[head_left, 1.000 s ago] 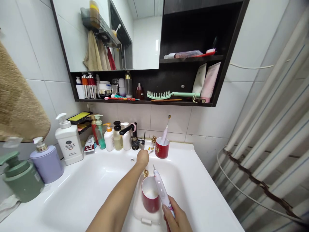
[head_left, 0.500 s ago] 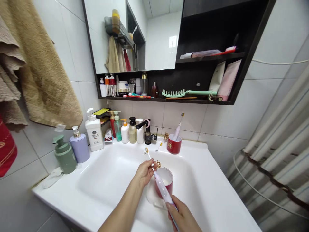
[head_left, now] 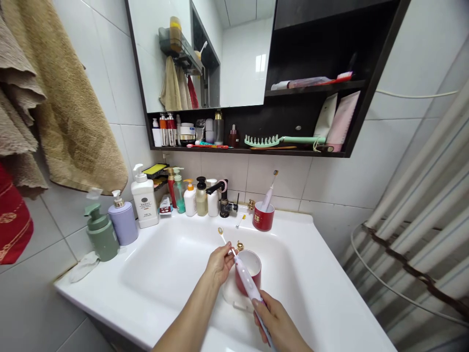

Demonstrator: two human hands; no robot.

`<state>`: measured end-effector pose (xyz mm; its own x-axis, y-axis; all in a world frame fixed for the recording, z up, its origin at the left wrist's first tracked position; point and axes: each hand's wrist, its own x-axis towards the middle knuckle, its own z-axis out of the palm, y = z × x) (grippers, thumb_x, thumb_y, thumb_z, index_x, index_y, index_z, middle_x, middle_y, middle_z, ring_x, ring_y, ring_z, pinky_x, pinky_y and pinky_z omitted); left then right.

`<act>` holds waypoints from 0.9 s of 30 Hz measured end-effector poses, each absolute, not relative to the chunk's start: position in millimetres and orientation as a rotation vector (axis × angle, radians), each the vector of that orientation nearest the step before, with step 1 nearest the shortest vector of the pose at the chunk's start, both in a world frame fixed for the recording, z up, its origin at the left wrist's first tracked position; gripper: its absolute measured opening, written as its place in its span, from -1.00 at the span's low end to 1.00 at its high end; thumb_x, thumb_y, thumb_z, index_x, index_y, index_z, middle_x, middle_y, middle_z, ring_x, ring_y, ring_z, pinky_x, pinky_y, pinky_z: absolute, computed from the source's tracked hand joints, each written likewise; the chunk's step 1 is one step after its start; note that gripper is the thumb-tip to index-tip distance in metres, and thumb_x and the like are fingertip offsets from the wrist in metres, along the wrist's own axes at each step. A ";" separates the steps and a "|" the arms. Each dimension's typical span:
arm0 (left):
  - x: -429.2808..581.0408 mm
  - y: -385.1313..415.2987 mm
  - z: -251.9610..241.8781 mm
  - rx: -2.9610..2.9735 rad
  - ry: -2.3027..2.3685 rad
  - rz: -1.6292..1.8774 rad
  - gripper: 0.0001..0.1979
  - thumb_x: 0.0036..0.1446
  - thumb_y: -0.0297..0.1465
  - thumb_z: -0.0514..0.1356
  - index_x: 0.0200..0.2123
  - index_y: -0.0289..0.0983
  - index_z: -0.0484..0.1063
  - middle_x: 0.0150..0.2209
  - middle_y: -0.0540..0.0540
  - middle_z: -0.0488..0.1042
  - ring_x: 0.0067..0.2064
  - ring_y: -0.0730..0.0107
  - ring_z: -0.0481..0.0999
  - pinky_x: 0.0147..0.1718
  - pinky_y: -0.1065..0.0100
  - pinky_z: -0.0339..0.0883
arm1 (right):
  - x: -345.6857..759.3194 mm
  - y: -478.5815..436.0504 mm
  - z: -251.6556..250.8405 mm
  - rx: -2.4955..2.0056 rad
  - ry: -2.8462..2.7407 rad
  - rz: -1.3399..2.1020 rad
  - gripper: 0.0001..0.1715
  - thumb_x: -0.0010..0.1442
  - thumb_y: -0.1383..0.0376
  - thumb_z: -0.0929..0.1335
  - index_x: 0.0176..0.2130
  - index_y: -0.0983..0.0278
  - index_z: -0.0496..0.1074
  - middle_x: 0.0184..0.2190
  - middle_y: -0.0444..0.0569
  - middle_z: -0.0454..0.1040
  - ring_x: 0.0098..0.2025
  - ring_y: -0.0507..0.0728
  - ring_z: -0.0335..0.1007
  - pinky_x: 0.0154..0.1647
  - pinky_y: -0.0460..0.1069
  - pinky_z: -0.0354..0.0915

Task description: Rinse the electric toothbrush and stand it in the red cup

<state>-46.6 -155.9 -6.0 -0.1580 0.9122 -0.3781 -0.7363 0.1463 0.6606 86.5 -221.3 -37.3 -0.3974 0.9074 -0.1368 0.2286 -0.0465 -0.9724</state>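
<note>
- Right hand (head_left: 276, 325), lower centre of frame: clenched round the toothbrush (head_left: 245, 276) handle.
- Left hand (head_left: 219, 264), centre: fingertips pinch the toothbrush neck below the brush head (head_left: 221, 232).
- Toothbrush: tilted, head pointing upper left, crossing the cup (head_left: 255, 279).
- Cup: upright in the sink (head_left: 164, 274), lower centre.

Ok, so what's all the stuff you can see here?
sink: one, white, against the tiled wall
electric toothbrush: one, white and pink, held over the sink
cup: one, red, standing inside the sink
second cup: one, red, on the sink's back rim, spare toothbrush inside
tap: one, black, back rim
big pump bottles: three, green, lilac, white, left rim
small bottles: five, mixed colours, beside the tap
comb: one, green, dark shelf
towel: one, tan, left wall
left hand: one, pinching the electric toothbrush's neck
right hand: one, holding its handle
</note>
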 end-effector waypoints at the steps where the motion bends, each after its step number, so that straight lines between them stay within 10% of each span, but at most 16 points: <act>1: -45.8 -155.9 -6.3 0.243 0.921 1.469 -0.85 -0.16 -0.50 0.13 -0.66 -0.35 0.18 -0.66 -0.01 0.31 -0.60 0.54 0.37 -0.62 0.54 0.27 | 86.5 -221.5 -37.0 -1.215 -1.628 1.491 -0.58 -0.05 0.03 0.11 -0.38 0.33 0.15 -0.70 -0.27 0.13 -0.79 -0.14 -0.02 -0.79 -0.19 -0.06; 27: -36.6 -159.3 -14.4 0.388 0.975 1.467 -0.86 -0.16 -0.46 0.12 -0.61 -0.32 0.17 -0.65 0.00 0.34 -0.59 0.54 0.38 -0.59 0.54 0.22 | 89.3 -221.1 -41.7 -1.203 -1.514 1.656 -0.64 -0.05 0.04 0.11 -0.44 0.30 0.11 -0.75 -0.30 0.12 -0.83 -0.15 -0.05 -0.85 -0.20 -0.12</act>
